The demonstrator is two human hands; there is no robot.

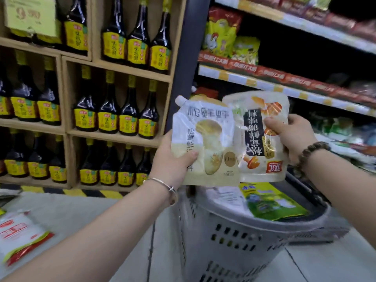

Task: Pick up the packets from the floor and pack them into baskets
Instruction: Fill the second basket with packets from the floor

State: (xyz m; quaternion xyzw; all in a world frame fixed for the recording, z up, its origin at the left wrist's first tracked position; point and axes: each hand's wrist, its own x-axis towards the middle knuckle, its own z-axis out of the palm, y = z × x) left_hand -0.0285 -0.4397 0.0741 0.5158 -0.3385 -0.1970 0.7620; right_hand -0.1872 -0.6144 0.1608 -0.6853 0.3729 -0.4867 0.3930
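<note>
- Left hand (173, 157), at 9 o'clock of the held pair, carries a pale spouted pouch (205, 143) upright, with the spout at its 11 o'clock corner. Its fingers (192, 154) are clamped on the lower left edge, thumb on the front face.
- Right hand (289, 137), at 3 o'clock, grips a white pouch (256, 139) with orange print. Its fingers (271, 122) pinch the right edge, thumb laid across the front.
- The two pouches overlap slightly at their inner edges.
- Both hang in the air above the grey basket (234, 239), which stands on the floor at their 6 o'clock.
- The basket already holds a green packet (272, 202) on its 3 o'clock side, lying flat on pale packets. The load looks close to the rim.
- A red-and-white packet (18, 235) lies on the floor (101, 210) at 8 o'clock of the view, well apart from the basket and not yet packed.
- Risk: each pouch is held by one edge of slick film. A loosened pinch would probably drop it early.
- Risk: a pouch landing on the heaped load may slide over the rim and back to the floor.
- Risk: if both are let go together, the overlapping pouches could knock each other. The spouted one hangs nearest the rim's 9 o'clock side and is the likelier to go overboard.
- Risk: the bottle shelves (114, 110) stand near at 10 o'clock. A wide reach for the floor packet could brush the lowest bottles.
</note>
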